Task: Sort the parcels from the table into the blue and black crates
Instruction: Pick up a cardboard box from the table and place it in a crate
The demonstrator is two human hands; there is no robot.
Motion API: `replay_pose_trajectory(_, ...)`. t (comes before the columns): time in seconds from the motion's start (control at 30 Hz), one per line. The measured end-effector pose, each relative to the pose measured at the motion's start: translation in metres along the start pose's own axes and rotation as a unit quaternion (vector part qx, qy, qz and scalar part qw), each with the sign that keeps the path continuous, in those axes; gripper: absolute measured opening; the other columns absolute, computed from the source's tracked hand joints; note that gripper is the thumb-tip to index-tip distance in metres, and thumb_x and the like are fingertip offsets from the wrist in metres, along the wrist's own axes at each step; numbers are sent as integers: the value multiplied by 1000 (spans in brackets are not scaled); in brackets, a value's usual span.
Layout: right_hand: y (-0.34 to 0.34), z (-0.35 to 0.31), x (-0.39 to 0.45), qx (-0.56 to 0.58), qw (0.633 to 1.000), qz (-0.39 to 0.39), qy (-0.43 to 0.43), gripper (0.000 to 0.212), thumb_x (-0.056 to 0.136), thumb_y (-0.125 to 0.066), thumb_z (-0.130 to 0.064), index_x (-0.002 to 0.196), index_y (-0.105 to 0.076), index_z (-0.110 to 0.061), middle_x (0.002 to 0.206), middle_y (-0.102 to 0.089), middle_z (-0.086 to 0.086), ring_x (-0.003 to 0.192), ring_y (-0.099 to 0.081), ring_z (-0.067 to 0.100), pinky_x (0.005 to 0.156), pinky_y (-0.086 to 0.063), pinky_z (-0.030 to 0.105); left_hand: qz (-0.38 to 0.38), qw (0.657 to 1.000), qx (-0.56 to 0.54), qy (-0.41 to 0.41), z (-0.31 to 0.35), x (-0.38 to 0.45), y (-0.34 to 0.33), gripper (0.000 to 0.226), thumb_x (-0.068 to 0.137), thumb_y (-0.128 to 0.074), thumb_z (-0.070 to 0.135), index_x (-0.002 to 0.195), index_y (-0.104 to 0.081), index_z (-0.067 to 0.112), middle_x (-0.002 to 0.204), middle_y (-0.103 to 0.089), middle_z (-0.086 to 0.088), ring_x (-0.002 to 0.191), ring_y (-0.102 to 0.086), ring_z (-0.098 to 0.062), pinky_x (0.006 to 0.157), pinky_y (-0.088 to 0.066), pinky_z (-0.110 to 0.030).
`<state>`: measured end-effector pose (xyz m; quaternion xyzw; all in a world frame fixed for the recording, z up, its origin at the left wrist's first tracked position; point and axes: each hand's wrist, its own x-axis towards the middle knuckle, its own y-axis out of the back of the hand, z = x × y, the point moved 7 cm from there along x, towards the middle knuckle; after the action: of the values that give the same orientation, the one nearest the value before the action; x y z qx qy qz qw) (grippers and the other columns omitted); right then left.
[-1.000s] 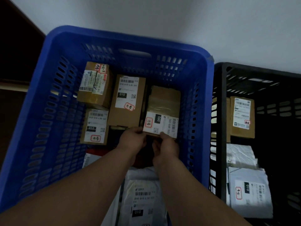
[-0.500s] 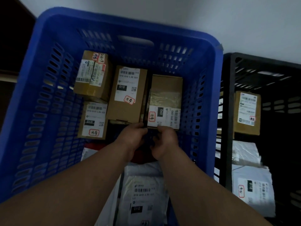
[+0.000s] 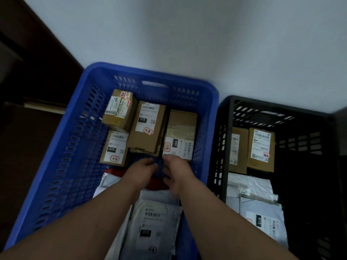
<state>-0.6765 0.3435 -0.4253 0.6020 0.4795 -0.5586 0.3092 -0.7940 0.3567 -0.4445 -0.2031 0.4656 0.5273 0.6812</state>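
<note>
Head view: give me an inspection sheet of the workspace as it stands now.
Surface: table not in view; crates stand by a pale wall.
Job's things: blue crate holds four cardboard boxes, including the 060 box, plus white mailer bags; black crate holds two boxes and grey bags.
Clutter: nothing seen.
Hands: left hand and right hand inside the blue crate, fingers curled, holding nothing visible.
Cables: nothing seen.
Surroundings: dark furniture at left.

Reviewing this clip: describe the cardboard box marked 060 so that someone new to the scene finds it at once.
Start at the blue crate, left of the black crate. Four cardboard boxes lie in its far half; take the rightmost, the box marked 060, beside the crate's right wall, just beyond the right hand. Its label sits sideways at the near end, while its neighbours read 010.
</note>
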Motion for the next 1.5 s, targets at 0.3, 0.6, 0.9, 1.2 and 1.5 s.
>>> replay_pose_trajectory(0.3,48,-22,-97,-48,986,-14,159,36,95,-57,-34,127,-53,-18,108,-56,-6,96,-51,14,87,-39,32,62,992,-92,-63,40,-103,-20,32,98,-54,21,130,-55,18,101,-64,-7,88,-62,-19,65,-54,-32)
replay_pose_trajectory(0.6,148,36,-215,-33,969,67,235,51,97,-54,-33,142,-43,-11,141,-49,9,127,-47,27,95,-39,36,1,992,-64,-109,49,-201,-78,31,98,-54,25,129,-54,19,109,-59,-1,102,-56,-17,90,-48,-36)
replay_pose_trajectory(0.9,252,114,-294,-52,935,145,319,45,96,-56,-28,138,-49,-13,136,-50,8,101,-49,21,89,-41,34,-45,981,18,-187,49,-296,-157,38,101,-49,24,138,-48,14,119,-56,-5,108,-52,-22,96,-44,-40)
replay_pose_trajectory(1.2,430,176,-352,-12,905,275,326,42,95,-57,-30,133,-53,-12,135,-52,7,109,-51,24,97,-46,41,-106,968,91,-207,54,-346,-320,34,100,-50,28,131,-52,16,125,-55,-5,108,-54,-23,95,-48,-41)
replay_pose_trajectory(1.5,640,210,-398,40,899,334,280,35,97,-56,-31,127,-53,-12,135,-47,8,117,-48,30,98,-44,45,-171,946,161,-223,74,-415,-527,48,100,-50,33,144,-40,16,145,-42,-8,127,-47,-28,103,-45,-48)
